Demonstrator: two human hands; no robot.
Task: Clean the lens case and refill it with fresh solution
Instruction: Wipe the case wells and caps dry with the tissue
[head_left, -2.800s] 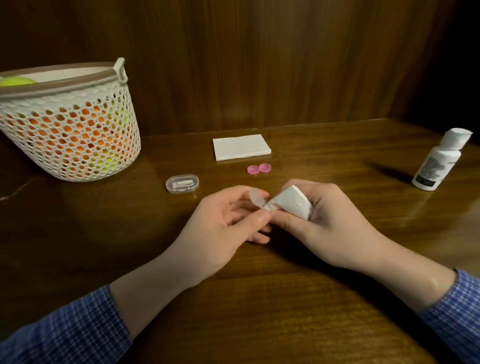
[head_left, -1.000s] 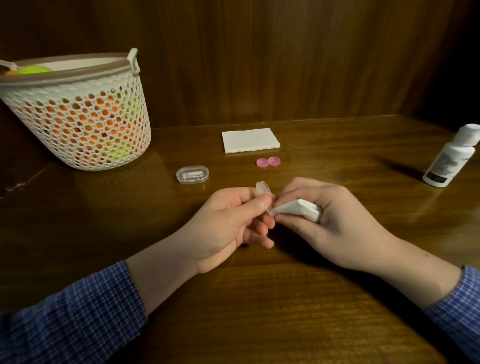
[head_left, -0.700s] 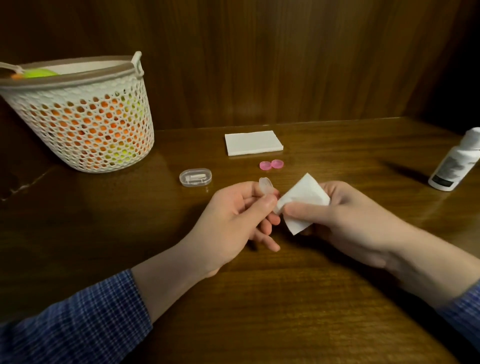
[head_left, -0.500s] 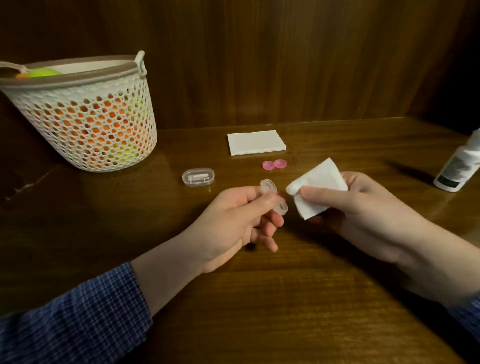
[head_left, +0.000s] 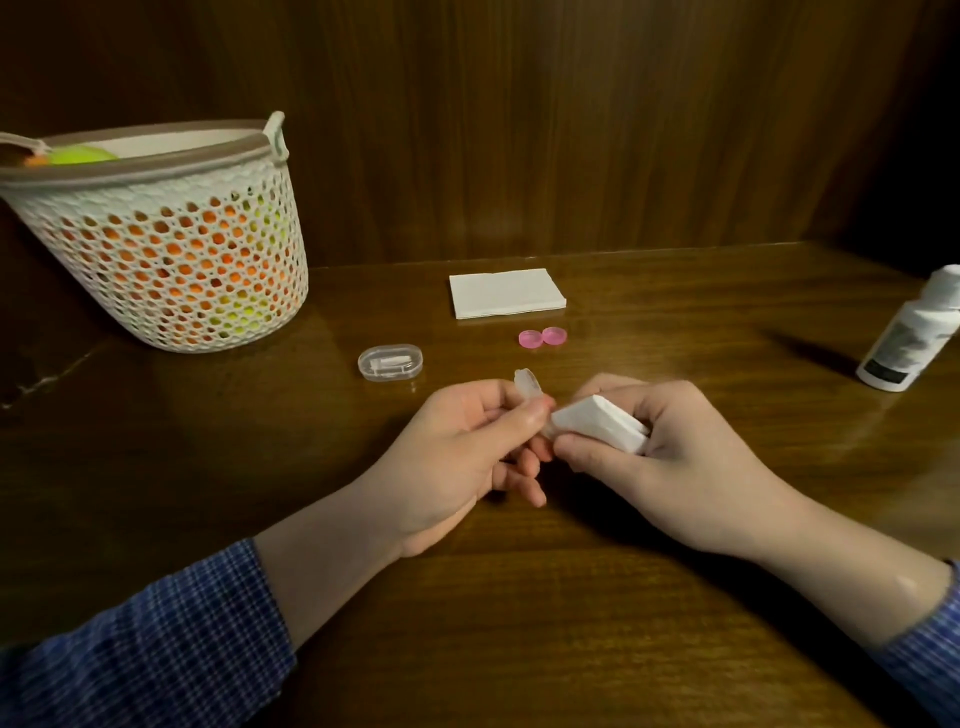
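Lens case, clear and colourless, sits pinched between the thumb and fingers of the left hand, held just above the wooden table near its middle; one round well pokes up past the fingertips, the rest is hidden behind the thumb and the tissue. No writing on it can be made out. The solution bottle, white with a white cap, stands at the far right edge and carries a dark label, too blurred to read. The right hand has its fingers curled round a folded white tissue, whose tip is pressed against the case. Two pink caps lie side by side, touching, beyond the hands. Behind them rests a flat stack of white tissues. A small clear oval box lies to the left of the caps, and a white mesh basket with orange and yellow-green contents stands at far left.
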